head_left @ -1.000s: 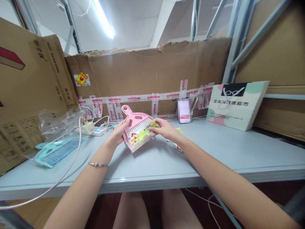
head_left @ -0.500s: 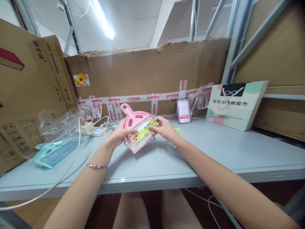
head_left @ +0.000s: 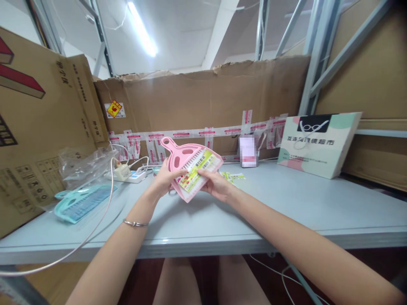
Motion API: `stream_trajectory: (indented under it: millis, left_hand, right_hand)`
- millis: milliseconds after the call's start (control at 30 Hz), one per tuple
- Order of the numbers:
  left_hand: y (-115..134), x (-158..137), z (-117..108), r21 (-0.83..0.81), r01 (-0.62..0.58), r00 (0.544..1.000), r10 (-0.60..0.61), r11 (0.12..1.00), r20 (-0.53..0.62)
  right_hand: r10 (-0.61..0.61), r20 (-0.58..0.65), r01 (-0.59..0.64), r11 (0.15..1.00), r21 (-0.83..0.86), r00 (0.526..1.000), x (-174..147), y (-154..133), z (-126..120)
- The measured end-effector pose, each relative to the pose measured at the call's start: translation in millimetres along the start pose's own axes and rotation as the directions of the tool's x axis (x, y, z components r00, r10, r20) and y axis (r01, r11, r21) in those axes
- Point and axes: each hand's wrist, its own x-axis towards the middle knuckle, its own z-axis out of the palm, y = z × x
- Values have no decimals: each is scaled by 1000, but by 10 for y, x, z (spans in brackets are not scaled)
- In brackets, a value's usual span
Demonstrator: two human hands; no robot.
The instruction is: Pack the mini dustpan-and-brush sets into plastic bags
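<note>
A pink dustpan (head_left: 182,151) with a white-bristled brush nested in it is held up above the table, its handle pointing up and to the left. My left hand (head_left: 165,180) grips its left edge, thumb on the front. On the lower right side my right hand (head_left: 218,184) holds it, thumb pressed on the front and fingers behind. Across the bristles lies a yellow-green and white label (head_left: 199,169) with printed characters and a barcode. More yellow-green labels (head_left: 233,176) rest on the table behind my right hand.
A blue dustpan set (head_left: 82,201) lies at left beside clear plastic wrapping (head_left: 82,163). A white cable (head_left: 104,212) crosses the table to a power strip (head_left: 136,176). A phone (head_left: 248,150) and a glasses-shop box (head_left: 318,144) stand at the back, before a large carton (head_left: 190,101).
My right hand has moved from the label's upper right end down to the dustpan's lower right side. The label's barcode end is now uncovered. The view has shifted slightly.
</note>
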Motion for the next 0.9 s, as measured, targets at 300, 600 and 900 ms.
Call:
stream_trajectory:
  millis: [300, 600, 900]
  left_hand:
    - [496, 314, -786, 725, -19, 842, 402, 688, -359]
    - [636, 472, -1875, 938, 333, 887, 305, 97, -346]
    - [750, 125, -1305, 992, -88, 773, 622, -89, 124]
  right_hand:
    - [36, 31, -37, 999, 28, 999, -10, 27, -30]
    - [56, 95, -55, 998, -9, 994, -9, 91, -10]
    - [-7, -10, 8, 999, 44, 1000, 9, 19, -42]
